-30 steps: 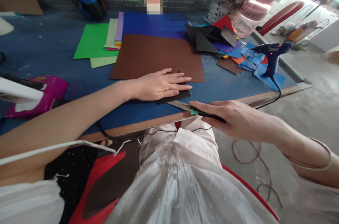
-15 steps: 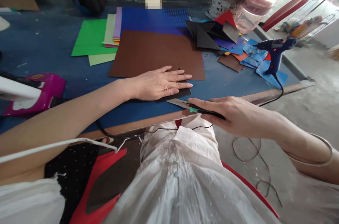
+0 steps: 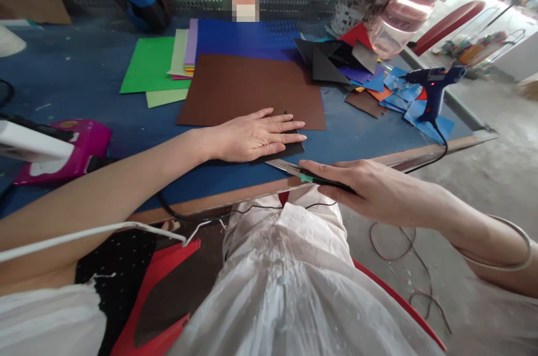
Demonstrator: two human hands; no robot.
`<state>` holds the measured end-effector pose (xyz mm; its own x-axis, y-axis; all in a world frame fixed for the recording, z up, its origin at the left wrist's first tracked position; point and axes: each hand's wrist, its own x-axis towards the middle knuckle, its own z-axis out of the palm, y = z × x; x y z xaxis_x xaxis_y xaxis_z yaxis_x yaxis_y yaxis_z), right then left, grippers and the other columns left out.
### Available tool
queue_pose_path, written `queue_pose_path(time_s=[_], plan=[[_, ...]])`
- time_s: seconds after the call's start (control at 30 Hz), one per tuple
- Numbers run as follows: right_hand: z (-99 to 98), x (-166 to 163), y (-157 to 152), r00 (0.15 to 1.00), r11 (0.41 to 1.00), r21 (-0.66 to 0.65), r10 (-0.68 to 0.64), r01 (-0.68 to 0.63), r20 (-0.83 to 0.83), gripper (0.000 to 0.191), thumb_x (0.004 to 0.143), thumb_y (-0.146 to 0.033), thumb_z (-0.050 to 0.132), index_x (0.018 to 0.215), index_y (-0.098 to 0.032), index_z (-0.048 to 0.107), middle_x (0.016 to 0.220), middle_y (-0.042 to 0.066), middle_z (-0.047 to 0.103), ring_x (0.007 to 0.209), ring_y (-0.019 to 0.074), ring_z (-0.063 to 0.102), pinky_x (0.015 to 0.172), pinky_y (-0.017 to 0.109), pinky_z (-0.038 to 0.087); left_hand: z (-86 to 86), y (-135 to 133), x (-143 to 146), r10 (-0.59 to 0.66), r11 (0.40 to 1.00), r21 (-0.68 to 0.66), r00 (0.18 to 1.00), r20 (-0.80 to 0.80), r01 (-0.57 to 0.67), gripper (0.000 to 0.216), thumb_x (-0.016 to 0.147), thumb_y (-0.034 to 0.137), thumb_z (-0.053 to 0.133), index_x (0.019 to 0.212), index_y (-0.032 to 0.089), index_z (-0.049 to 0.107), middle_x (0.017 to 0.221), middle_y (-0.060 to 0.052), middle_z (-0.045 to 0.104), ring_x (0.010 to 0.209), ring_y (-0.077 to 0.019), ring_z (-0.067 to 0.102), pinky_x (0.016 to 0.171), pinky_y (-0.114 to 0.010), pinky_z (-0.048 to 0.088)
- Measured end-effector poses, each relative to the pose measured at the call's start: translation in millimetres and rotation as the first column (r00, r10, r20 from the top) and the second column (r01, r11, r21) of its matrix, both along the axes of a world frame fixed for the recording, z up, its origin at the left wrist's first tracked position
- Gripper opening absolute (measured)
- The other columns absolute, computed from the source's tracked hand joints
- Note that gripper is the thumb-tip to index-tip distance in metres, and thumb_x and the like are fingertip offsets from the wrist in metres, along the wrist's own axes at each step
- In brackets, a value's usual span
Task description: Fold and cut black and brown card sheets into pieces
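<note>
Head cam: L hand [image 3: 247, 136] flat, fingers spread, over black paper [image 3: 294, 148], gripping nothing; R hand [image 3: 359, 185] grips knife [image 3: 306, 178], tip by paper's near edge, contact unclear. Knife's long axis slants R hand to L, tip leftward. Prob. cutting step; next stroke calls for firm L-hand pressure.

No legible txt, btl [image 3: 406, 8] ltrs [image 3: 394, 25] blurred

Left hand [image 3: 256, 137]: one
Right hand [image 3: 365, 185]: one
Knife [image 3: 313, 178]: one
Black paper [image 3: 295, 148]: at least one piece
Large brown sheet [image 3: 252, 89]: one
Bright green sheet [image 3: 149, 67]: one
Glue gun [image 3: 434, 95]: one
Bottle [image 3: 397, 25]: one
Scraps [image 3: 330, 66]: several, overlapping
</note>
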<state>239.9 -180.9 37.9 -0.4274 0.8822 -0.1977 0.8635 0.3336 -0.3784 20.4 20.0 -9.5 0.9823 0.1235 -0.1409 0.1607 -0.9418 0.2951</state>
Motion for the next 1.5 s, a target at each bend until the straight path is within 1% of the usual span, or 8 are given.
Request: queue_pose_path(time_s=[0.27, 0.43, 0.6, 0.77, 0.9, 1.1, 1.4, 1.5], plan=[[1.7, -4.9, -2.8, 0.998, 1.000, 0.002, -0.009, 0.009, 0.055, 0.054, 0.111, -0.034, 0.040, 0.163, -0.021, 0.043, 0.106, 0.008, 0.081, 0.090, 0.0230, 0.077, 0.071, 0.032, 0.053, -0.6, 1.5, -0.1, -0.009, 1.000, 0.006, 1.000, 0.000, 0.009, 0.056, 0.110, 0.048, 0.025, 0.164, 0.039, 0.034, 0.178, 0.009, 0.019, 0.166, -0.0183, 0.012, 0.133, -0.044, -0.003], [-1.5, -6.6, -5.8, 0.997, 0.999, 0.028, -0.021, 0.019, 0.073, 0.054, 0.110, -0.032, 0.043, 0.164, -0.021, 0.041, 0.104, 0.008, 0.080, 0.092, 0.0243, 0.076, 0.075, 0.034, 0.053, -0.8, 1.2, -0.1, -0.005, 1.000, -0.014, 1.000, 0.005, 0.005, 0.056, 0.110, 0.048, 0.025, 0.164, 0.040, 0.034, 0.178, 0.008, 0.020, 0.166, -0.0188, 0.012, 0.133, -0.045, -0.002], [-2.3, -7.6, -8.5, 0.999, 0.999, 0.030, -0.018, 0.016, 0.039, 0.054, 0.110, -0.030, 0.043, 0.163, -0.018, 0.042, 0.107, 0.009, 0.080, 0.095, 0.0246, 0.075, 0.078, 0.035, 0.054, -0.3, 0.8, -0.9, 0.001, 1.000, -0.020, 1.000, 0.019, -0.001, 0.055, 0.110, 0.047, 0.026, 0.164, 0.039, 0.036, 0.177, 0.007, 0.021, 0.166, -0.0192, 0.014, 0.133, -0.045, -0.001], [-2.7, -10.2, -6.5, 0.998, 0.999, 0.010, -0.041, 0.040, 0.040, 0.055, 0.111, -0.032, 0.042, 0.165, -0.020, 0.039, 0.108, 0.009, 0.080, 0.096, 0.0253, 0.075, 0.079, 0.036, 0.055, -0.5, 0.7, -0.3, 0.005, 0.999, -0.036, 1.000, 0.017, -0.004, 0.055, 0.110, 0.047, 0.026, 0.164, 0.038, 0.035, 0.177, 0.007, 0.021, 0.166, -0.0196, 0.014, 0.133, -0.045, -0.002], [-3.8, -11.0, -6.0, 0.999, 0.999, 0.006, -0.045, 0.045, 0.023, 0.055, 0.110, -0.032, 0.043, 0.164, -0.021, 0.041, 0.106, 0.009, 0.080, 0.094, 0.0242, 0.076, 0.079, 0.035, 0.055, 0.1, 0.4, -0.1, 0.009, 0.999, -0.036, 1.000, 0.018, -0.008, 0.055, 0.110, 0.047, 0.026, 0.164, 0.038, 0.037, 0.177, 0.007, 0.021, 0.166, -0.0198, 0.014, 0.133, -0.045, -0.001], [-2.6, -11.7, -8.8, 1.000, 0.998, 0.049, -0.029, 0.029, -0.008, 0.053, 0.110, -0.032, 0.043, 0.161, -0.018, 0.045, 0.109, 0.011, 0.081, 0.093, 0.0242, 0.076, 0.077, 0.035, 0.057, 0.2, 0.8, 0.3, -0.002, 1.000, -0.031, 1.000, 0.012, 0.003, 0.056, 0.110, 0.046, 0.025, 0.164, 0.038, 0.036, 0.178, 0.008, 0.020, 0.166, -0.0191, 0.012, 0.133, -0.044, -0.002], [-2.7, -12.3, -8.3, 0.999, 0.999, 0.040, -0.030, 0.029, 0.021, 0.054, 0.110, -0.030, 0.044, 0.162, -0.017, 0.044, 0.104, 0.010, 0.080, 0.090, 0.0247, 0.076, 0.077, 0.035, 0.056, 0.6, -0.1, 0.0, -0.001, 1.000, -0.021, 1.000, 0.016, 0.002, 0.056, 0.110, 0.047, 0.024, 0.164, 0.038, 0.035, 0.178, 0.007, 0.021, 0.166, -0.0186, 0.012, 0.133, -0.044, -0.002], [-1.7, -12.2, -8.7, 1.000, 0.999, 0.043, -0.021, 0.020, 0.021, 0.053, 0.110, -0.031, 0.042, 0.162, -0.017, 0.044, 0.109, 0.011, 0.080, 0.095, 0.0255, 0.076, 0.078, 0.036, 0.056, 1.2, -0.5, 0.4, -0.003, 1.000, -0.017, 1.000, 0.011, 0.003, 0.056, 0.110, 0.047, 0.024, 0.164, 0.038, 0.035, 0.178, 0.007, 0.020, 0.166, -0.0189, 0.012, 0.133, -0.044, -0.002]])
